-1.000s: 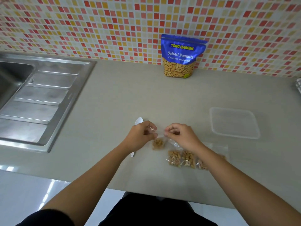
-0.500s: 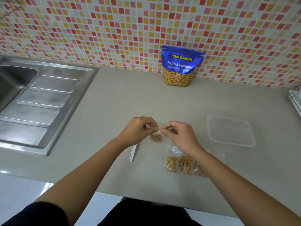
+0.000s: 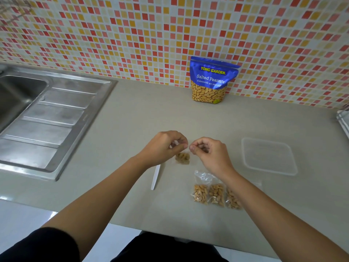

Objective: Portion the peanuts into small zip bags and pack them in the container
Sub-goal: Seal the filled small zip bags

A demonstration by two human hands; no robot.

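Clear plastic is what you hold: a small zip bag [image 3: 182,158], loaded only at its sagging bottom. Your left hand [image 3: 166,146] and right hand [image 3: 209,154] each pinch its top edge between thumb and fingertips, knuckles nearly meeting, the other fingers curled in. That grip suits the zip strip. Pinching from both sides lets you press the seal along its length, while the weight of the load pulls it down, away from the closure. I judge you are sealing this portion. Whether the strip is fully shut is too small to tell, and I cannot say if the bag's bottom touches the surface [image 3: 132,129].

Three filled bags [image 3: 215,193] lie side by side, partly under your right forearm, close enough to be carried across together. The container [image 3: 270,156] sits to the right, well apart from them, and no bags show inside it, so packing is not yet begun. The spoon [image 3: 155,176] lies just below your left wrist, within reach for another scoop. The peanut pack [image 3: 212,82] stands upright against the tiled wall [image 3: 132,35], beyond the reach of your arms. A steel sink [image 3: 56,120] fills the left side.
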